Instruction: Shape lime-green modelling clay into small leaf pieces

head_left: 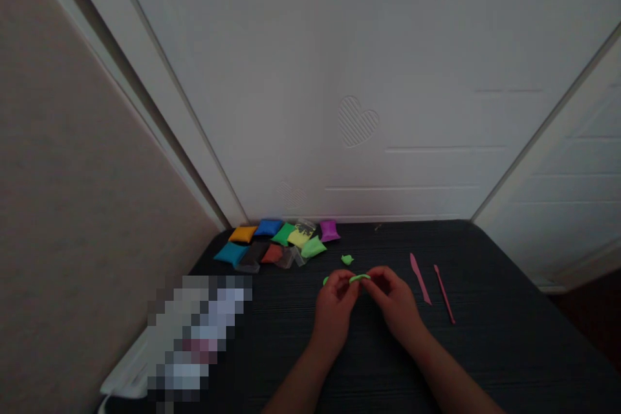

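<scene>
Both hands meet over the middle of a dark table (509,336). My left hand (334,307) and my right hand (395,301) each pinch an end of a thin strip of light green clay (359,278), fingers curled round it. Another bit of green shows at the left hand's far side (325,281). A small lump of green clay (347,259) lies on the table just beyond the hands.
Several small packets of coloured clay (279,242) are piled at the table's back left. Two pink modelling tools (420,278) (444,293) lie right of my hands. A blurred-out white object (194,336) sits at the left edge. A white wall rises behind.
</scene>
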{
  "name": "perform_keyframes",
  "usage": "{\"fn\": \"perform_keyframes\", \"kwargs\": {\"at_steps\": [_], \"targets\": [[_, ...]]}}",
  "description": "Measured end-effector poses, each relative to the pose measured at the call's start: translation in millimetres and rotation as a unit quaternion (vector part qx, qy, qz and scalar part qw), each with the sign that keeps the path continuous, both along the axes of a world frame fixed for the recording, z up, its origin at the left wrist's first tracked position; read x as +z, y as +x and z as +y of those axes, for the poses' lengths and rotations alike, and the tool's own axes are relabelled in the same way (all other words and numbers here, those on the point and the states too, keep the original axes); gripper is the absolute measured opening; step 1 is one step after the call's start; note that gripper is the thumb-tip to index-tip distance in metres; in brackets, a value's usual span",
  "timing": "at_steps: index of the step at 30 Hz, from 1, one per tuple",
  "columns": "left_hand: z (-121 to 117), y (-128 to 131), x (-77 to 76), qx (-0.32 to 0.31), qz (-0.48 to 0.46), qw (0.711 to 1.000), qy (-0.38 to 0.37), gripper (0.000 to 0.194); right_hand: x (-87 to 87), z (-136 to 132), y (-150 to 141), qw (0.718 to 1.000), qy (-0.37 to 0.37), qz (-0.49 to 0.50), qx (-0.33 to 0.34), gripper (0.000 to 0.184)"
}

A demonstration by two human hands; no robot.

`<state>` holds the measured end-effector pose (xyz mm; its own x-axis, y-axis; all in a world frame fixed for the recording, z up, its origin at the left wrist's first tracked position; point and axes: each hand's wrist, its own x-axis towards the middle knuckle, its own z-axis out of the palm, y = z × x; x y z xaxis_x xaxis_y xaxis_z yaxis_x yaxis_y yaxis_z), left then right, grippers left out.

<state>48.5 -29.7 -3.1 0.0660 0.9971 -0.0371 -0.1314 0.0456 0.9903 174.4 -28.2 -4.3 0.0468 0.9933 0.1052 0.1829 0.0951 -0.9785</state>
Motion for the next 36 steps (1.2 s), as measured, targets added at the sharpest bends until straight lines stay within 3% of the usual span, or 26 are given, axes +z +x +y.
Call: {"fn": "perform_keyframes", "kwargs": {"at_steps": [8,24,36], "targets": [[1.9,-4.0,6.8,0.015,0.112,0.993,0.027,0.017,3.6,-4.3,0.8,0.999,0.024,-0.026,0.003,0.015],[0.9,-7.2,6.4,-0.01,0.106,0.994,0.038,0.021,4.2,-2.6,0.9,0.999,-0.013,0.023,0.038,0.018],[3.1,-6.4,4.4,0.016,0.057,0.998,0.008,0.019,7.7,-3.6,1.8,0.998,-0.009,0.041,0.038,0.017]]}}
